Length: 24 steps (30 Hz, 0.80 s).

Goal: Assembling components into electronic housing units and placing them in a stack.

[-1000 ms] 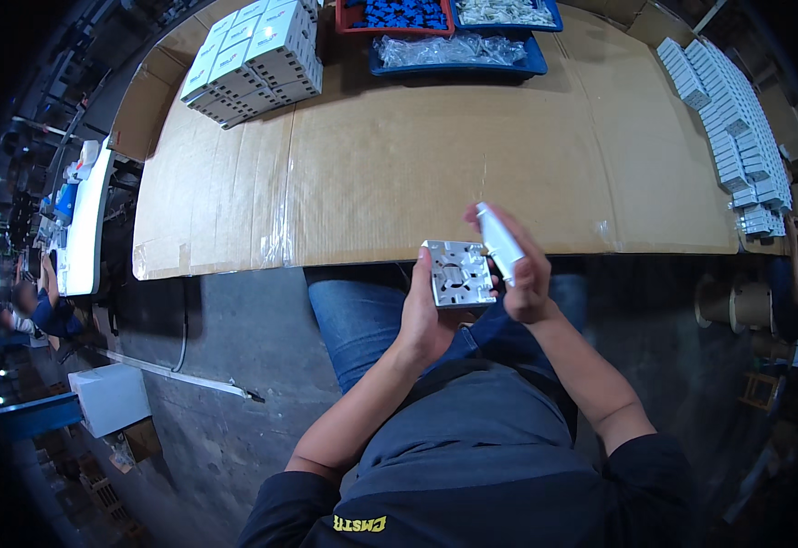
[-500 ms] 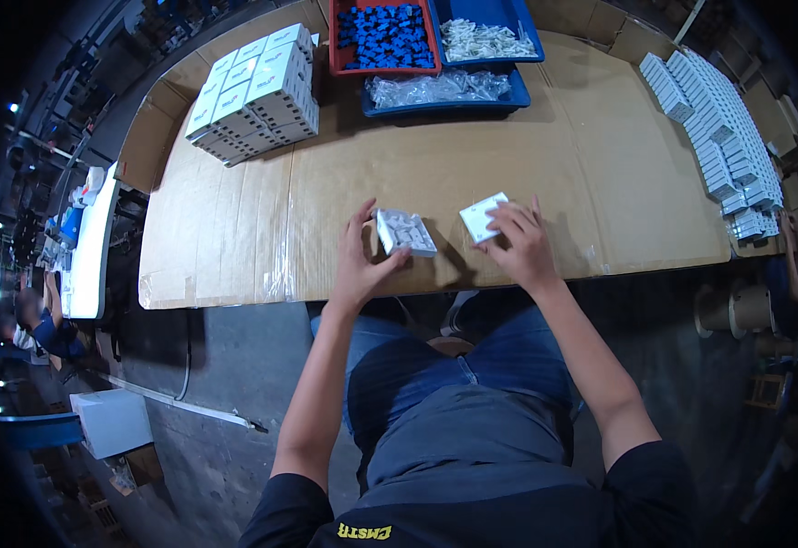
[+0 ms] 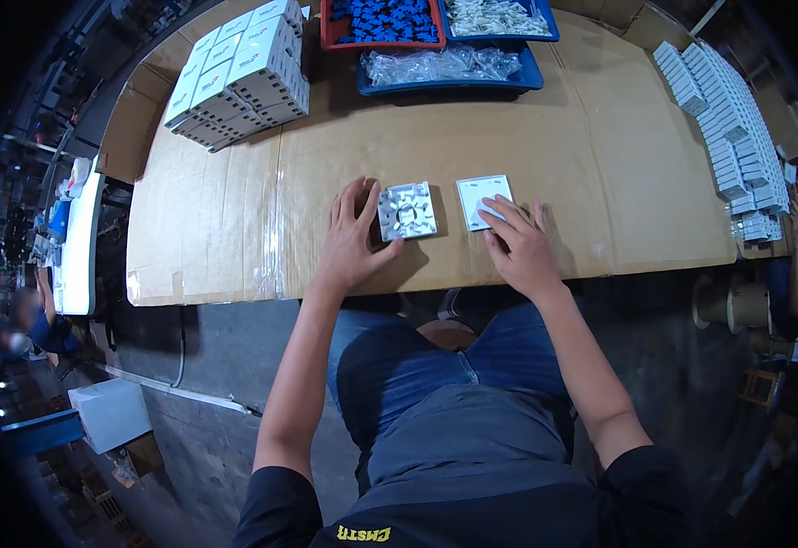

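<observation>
The left hand (image 3: 351, 245) is spread loosely, its fingers and thumb curved beside a shallow, square white box (image 3: 408, 213) just to its right, knobbly inside. The right hand (image 3: 519, 248) is open too, fingertips resting on a smooth, flat white lid (image 3: 480, 196). Beneath both runs the bench (image 3: 216, 228), creased brown cardboard; beyond them, crinkly clear plastic (image 3: 440, 65) fills a blue tray (image 3: 454, 87).

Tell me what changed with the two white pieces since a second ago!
The white piece with cut-outs went forward and left, from the left hand onto the cardboard. That hand is spread beside it; I can't tell if it touches. The flat white piece went forward onto the cardboard too, with right hand fingers on it. The box stack and red tray stayed put.
</observation>
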### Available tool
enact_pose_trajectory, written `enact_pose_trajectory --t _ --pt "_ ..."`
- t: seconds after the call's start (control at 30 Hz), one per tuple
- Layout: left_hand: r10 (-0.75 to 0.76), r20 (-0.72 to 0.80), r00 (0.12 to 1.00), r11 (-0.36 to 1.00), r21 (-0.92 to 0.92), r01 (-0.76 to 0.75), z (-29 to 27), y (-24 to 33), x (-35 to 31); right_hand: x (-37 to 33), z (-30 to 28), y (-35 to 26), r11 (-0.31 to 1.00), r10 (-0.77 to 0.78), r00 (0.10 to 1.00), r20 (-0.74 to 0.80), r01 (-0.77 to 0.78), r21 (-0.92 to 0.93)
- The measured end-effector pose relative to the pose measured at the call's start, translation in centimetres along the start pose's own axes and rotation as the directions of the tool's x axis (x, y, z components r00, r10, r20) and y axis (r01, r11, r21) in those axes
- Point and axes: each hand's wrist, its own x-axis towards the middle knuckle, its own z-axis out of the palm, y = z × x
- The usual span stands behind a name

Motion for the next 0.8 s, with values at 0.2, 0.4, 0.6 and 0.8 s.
enact_pose_trajectory --t 0.2,0.4,0.6,0.8 --pt "0.027 0.084 0.996 0.998 0.054 -0.032 0.0 -1.7 3.7 1.8 0.5 0.4 0.998 0.036 0.998 -0.051 -0.038 -0.041" --pt "0.028 0.051 0.998 0.996 0.082 -0.032 -0.1 -1.1 3.6 3.2 -1.2 0.2 0.999 0.042 0.999 0.007 -0.042 -0.013" --pt "-0.003 -0.015 1.0 0.999 -0.042 0.002 -0.3 -1.3 3.9 11.6 -3.9 6.2 0.999 0.014 0.973 -0.229 -0.002 0.05" --pt "-0.016 -0.041 0.999 0.997 -0.071 0.013 -0.6 -1.3 3.8 25.5 -5.1 11.6 0.96 0.268 0.954 -0.137 -0.277 -0.05"
